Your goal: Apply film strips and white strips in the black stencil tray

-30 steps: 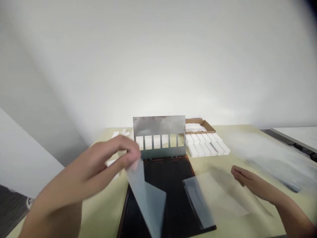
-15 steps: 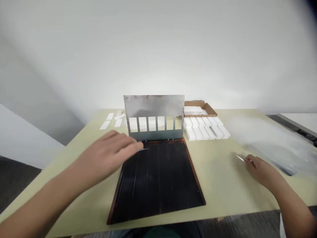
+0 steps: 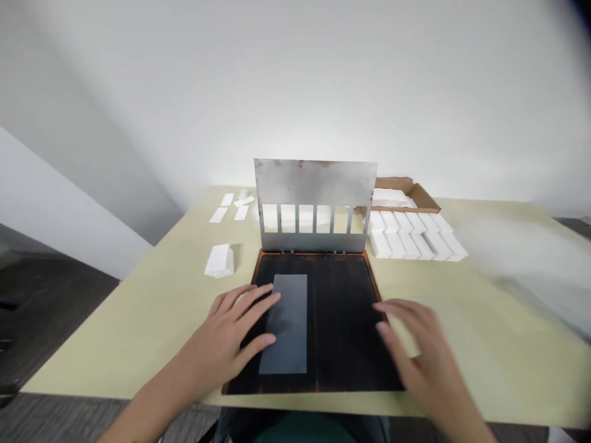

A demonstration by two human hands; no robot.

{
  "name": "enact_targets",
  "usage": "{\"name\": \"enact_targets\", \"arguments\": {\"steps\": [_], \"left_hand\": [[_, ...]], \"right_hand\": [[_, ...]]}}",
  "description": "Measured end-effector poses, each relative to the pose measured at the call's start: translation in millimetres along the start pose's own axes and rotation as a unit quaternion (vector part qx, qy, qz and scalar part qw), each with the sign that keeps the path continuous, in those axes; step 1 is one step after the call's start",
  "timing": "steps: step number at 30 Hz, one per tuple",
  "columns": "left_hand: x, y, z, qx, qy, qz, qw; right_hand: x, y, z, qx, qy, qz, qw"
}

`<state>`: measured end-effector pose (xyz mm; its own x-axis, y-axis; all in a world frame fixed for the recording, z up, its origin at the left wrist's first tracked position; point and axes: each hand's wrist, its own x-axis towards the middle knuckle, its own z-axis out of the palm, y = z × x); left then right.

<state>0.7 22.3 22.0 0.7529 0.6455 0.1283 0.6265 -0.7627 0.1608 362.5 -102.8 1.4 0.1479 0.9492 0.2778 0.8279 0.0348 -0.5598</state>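
Grey sheet point(image 3: 290, 323) lies flat on the black board point(image 3: 341, 320), my left fingers point(image 3: 249, 301) spread open at its edge gripping nothing, my right hand point(image 3: 410, 335) open and empty, white blocks point(image 3: 410, 237) stacked beyond.

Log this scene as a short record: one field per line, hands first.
left hand: fingers at edge of grey sheet, lying on black board
right hand: open, over board's right side
metal plate: upright at board's far edge, six slots
right of board: white blocks, cardboard tray
left of board: white stack, white strips
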Motion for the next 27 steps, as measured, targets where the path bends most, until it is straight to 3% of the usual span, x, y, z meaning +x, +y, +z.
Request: {"name": "enact_targets", "arguments": {"steps": [3,6,10,18,27], "left_hand": [[3.4,-17.1,9.5,-0.003,-0.032,-0.034,0.999],[2.8,-20.6,17.6,-0.007,-0.052,-0.02,0.998],[-3.8,-24.9,17.4,0.002,-0.04,-0.037,0.999],[-8.2,-41.3,17.5,-0.003,-0.014,-0.047,0.999],[-7.9,-40.9,17.9,-0.032,-0.046,-0.048,0.997]], "right_hand": [[20.0,-73.8,38.8,0.035,-0.174,-0.077,0.981],[36.6,-100.8,65.3,0.0,-0.255,-0.096,0.962],[45.2,-98.5,79.6,-0.029,-0.308,-0.088,0.947],[44.5,-97.7,87.8,-0.035,-0.305,-0.088,0.947],[49.3,-100.0,83.6,-0.038,-0.317,-0.083,0.944]]}}
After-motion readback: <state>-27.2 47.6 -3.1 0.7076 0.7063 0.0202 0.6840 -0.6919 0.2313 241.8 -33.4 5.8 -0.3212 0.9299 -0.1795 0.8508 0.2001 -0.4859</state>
